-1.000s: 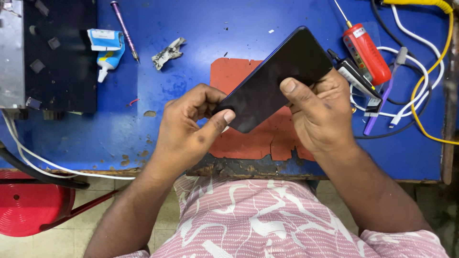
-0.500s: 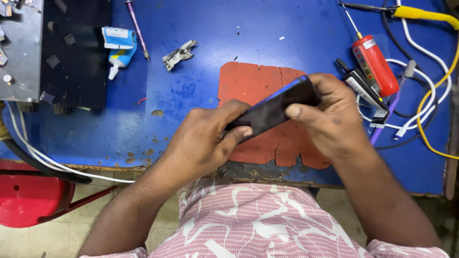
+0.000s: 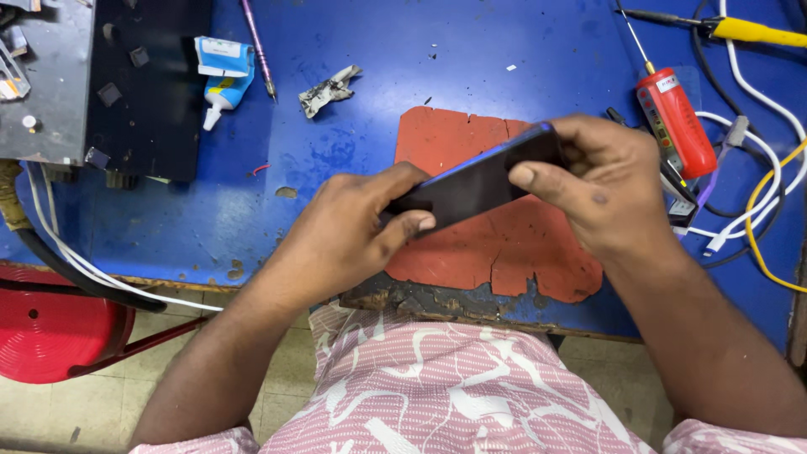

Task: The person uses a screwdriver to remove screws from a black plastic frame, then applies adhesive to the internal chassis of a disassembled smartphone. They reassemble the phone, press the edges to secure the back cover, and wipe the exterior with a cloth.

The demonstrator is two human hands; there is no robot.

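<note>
i see both hands, left hand (image 3: 357,231) and right hand (image 3: 605,185), fingers closed on the phone (image 3: 475,181) edge-on, mid-frame; a slip could drop it onto the counter (image 3: 504,50).

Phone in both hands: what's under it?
Under the phone lies a cracked red mat on the blue bench. The mat's middle is covered by phone and hands.

On the blue bench (image 3: 504,50) lies a cracked red mat (image 3: 504,244). Far left sit a black panel (image 3: 147,92), a small glue tube (image 3: 220,80) and a crumpled scrap (image 3: 329,89). Far right are a red-handled screwdriver (image 3: 675,122), a yellow-handled tool (image 3: 752,31) and tangled cables (image 3: 756,202). A red stool (image 3: 50,324) stands near left.
</note>
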